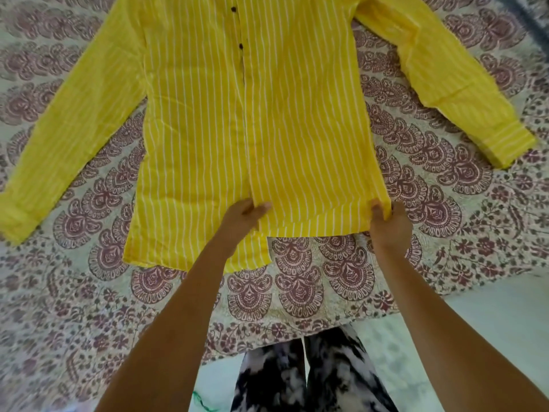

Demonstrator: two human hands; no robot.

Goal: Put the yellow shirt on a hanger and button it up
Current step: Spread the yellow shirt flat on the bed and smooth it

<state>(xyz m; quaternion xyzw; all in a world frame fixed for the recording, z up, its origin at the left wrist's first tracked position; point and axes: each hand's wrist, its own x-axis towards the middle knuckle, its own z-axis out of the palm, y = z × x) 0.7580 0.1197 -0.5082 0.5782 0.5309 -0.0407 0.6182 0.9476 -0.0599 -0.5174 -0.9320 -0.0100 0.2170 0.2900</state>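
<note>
- Spread under everything is a cream bedsheet printed with maroon paisley (297,292), covering the bed I stand at; pale floor shows at the near right.
- On it lies the yellow cotton shirt with thin white stripes (208,129), front up, both sleeves fanned out to left and right, its collar end beyond the far edge of view.
- Two dark round buttons (241,45) show on the placket at the far end; lower down the front looks unfastened, the right panel's hem sitting farther from me than the left one's.
- My left hand (242,217) pinches the inner corner of that right panel, thumb on top.
- My right hand (386,223) is closed on the panel's outer corner at the side seam.
- No hanger is in view, so I judge I am only squaring the shirt for now.
- To do this well I would pull both corners evenly toward me, keeping the stripes straight, until the hems match.
- Tugging one side harder would skew the placket and misalign buttons with holes.
</note>
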